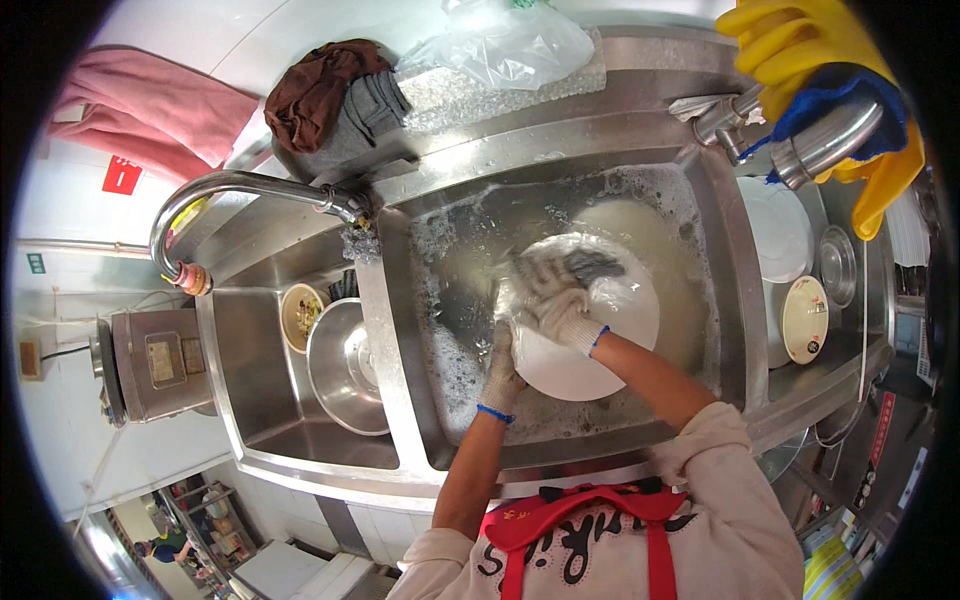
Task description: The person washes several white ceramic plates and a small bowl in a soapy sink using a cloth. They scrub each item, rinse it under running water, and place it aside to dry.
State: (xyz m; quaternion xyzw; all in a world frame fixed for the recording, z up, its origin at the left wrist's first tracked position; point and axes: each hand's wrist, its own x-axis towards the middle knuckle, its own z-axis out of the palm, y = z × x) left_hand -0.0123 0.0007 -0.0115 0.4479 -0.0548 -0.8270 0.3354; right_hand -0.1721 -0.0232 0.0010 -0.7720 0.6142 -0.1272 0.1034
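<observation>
In the middle basin of a steel sink, soapy water surrounds a large white plate. My left hand, in a pale knitted glove with a blue cuff, grips the plate's left rim. Gloved the same way, my right hand presses a dark striped cloth or pad onto the plate; splashing water and blur partly hide its fingers. Another pale round plate lies underwater behind the first.
The left basin holds a steel bowl and a bowl of food scraps; a curved faucet arches over it. White plates and a cream plate stand in the right basin, below yellow rubber gloves. Cloths lie on the back ledge.
</observation>
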